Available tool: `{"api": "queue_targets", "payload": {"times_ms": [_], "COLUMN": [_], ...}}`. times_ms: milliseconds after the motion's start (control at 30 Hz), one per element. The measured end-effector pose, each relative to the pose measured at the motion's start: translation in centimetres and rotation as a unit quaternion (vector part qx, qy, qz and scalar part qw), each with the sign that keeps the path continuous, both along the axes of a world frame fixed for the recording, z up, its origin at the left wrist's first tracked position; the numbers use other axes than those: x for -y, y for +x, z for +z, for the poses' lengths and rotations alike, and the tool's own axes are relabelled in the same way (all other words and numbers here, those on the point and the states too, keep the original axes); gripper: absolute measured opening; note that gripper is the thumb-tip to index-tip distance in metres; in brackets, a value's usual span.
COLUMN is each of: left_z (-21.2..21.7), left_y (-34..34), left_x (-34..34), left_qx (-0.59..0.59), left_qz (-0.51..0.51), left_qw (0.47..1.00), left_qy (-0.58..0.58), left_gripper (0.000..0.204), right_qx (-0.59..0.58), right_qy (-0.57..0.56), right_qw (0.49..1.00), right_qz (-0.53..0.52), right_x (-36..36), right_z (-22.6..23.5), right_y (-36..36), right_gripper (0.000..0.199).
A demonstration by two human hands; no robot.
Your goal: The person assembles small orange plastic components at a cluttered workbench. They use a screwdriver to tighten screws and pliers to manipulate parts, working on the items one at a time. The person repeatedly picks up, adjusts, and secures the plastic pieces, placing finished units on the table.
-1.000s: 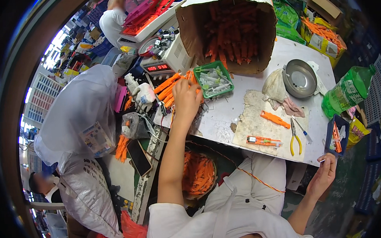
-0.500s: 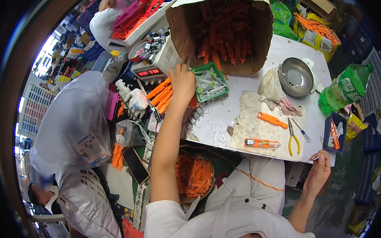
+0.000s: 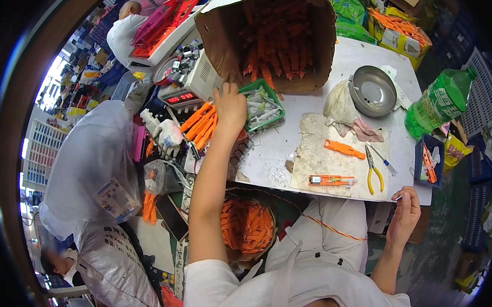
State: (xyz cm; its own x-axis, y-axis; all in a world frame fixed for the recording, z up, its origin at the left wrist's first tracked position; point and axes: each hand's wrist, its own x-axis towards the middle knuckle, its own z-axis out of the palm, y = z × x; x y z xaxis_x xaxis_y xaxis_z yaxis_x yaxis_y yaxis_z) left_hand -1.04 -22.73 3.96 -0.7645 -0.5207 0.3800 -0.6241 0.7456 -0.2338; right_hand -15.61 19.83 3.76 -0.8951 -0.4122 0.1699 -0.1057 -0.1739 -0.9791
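Note:
My left hand (image 3: 230, 106) reaches forward over a row of orange handles (image 3: 202, 124) beside a small green tray (image 3: 261, 108) of metal parts, its fingers curled at the foot of a tipped cardboard box (image 3: 276, 34) full of orange handles. Whether it grips anything I cannot tell. My right hand (image 3: 405, 215) hangs below the table's near right corner, pinching a small metal piece between its fingertips. On a worn board (image 3: 334, 155) lie an orange knife body (image 3: 343, 148) and a second, partly assembled one (image 3: 329, 179).
Yellow-handled pliers (image 3: 373, 172), a steel bowl (image 3: 372, 91), rags, a green bottle (image 3: 438, 102) and a blue bin (image 3: 430, 162) sit at the right. A digital scale (image 3: 185, 90) stands left. A basket of orange handles (image 3: 248, 227) is under the table. Large plastic bags (image 3: 90, 177) stand at left; other people work nearby.
My left hand has moved forward from the row of orange handles toward the foot of the cardboard box. My right hand has risen slightly beside the table corner.

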Motion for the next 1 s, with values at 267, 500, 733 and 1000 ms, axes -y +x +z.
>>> {"api": "queue_targets", "payload": {"times_ms": [267,500,733,1000], "left_z": [2.1,1.5,1.0,1.0], "left_y": [0.5,0.2,-0.3,-0.5], "left_x": [-11.5,-25.2,-26.9,-27.2], "left_qx": [-0.338,-0.39,-0.39,-0.373], "left_qz": [-0.162,-0.174,-0.163,-0.141], "left_qw": [0.882,0.366,0.302,0.274], "left_qy": [0.286,0.827,0.854,0.875], "left_gripper": [0.014,0.015,0.015,0.016], "right_qx": [-0.078,-0.13,-0.067,-0.326], "right_qy": [0.053,-0.006,-0.028,0.052], "right_qw": [0.994,0.983,0.985,0.937], "right_qz": [0.049,0.131,0.158,0.115], "right_x": [2.8,6.7,5.6,5.1], "right_z": [2.3,3.6,3.0,3.4], "right_y": [2.1,3.5,3.8,3.1], "right_gripper": [0.008,0.009,0.013,0.012]}}
